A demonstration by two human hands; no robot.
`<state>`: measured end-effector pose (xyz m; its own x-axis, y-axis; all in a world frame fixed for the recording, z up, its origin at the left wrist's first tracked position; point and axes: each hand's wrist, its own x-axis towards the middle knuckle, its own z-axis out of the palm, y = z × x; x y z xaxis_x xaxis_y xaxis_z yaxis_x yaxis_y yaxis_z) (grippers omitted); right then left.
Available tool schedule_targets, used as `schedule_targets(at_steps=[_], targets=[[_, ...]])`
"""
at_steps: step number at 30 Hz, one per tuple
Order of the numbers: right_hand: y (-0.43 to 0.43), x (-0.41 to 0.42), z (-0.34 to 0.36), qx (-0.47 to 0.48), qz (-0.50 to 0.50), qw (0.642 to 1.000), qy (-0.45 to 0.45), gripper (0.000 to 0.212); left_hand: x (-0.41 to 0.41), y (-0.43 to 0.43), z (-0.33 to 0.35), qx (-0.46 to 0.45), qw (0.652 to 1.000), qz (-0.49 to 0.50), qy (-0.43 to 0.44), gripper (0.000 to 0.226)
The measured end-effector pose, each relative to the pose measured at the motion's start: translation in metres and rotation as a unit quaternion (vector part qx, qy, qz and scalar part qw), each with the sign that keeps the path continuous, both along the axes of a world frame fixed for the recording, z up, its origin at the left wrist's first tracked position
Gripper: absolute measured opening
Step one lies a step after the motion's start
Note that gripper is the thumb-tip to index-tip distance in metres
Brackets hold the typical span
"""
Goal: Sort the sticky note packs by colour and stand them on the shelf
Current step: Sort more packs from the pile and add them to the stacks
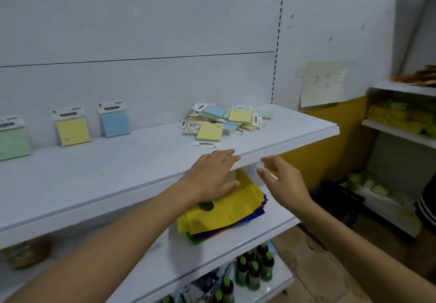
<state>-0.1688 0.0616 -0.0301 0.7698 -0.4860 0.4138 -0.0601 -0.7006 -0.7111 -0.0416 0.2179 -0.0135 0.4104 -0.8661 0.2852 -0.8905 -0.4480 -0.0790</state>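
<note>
Shop; stocked display shelves (283, 137).

Shelf (118, 173): smooth white surface with a soft sheen; looks like painted metal.
Sticky note packs (226, 119): matt pastel paper pads with printed white card headers.
Back panel (141, 31): smooth, matt white paint.
Wall notice (322, 83), far right: thin matt paper, slightly wrinkled.
Coloured sheets (224, 210), near: matt, faintly crinkled; paper or cloth unclear.
Bottles (254, 269): glossy dark plastic.
Floor (318, 267): dull, rough, stained.
</note>
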Motion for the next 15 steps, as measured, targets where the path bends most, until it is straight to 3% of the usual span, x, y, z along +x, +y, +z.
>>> schedule_targets(at_steps=[4, 10, 15], targets=[[-0.016, 0.027, 0.007, 0.028, 0.015, 0.999, -0.014, 0.029, 0.026, -0.019, 0.005, -0.04, 0.999, 0.026, 0.02, 0.067], [-0.058, 0.079, 0.021, -0.032, 0.039, 0.999, 0.007, 0.016, 0.095, -0.077, 0.018, -0.086, 0.993, 0.084, -0.002, 0.063], [-0.091, 0.145, 0.038, -0.078, 0.053, 0.995, 0.021, 0.012, 0.165, -0.11, 0.018, -0.093, 0.986, 0.118, 0.072, 0.057]])
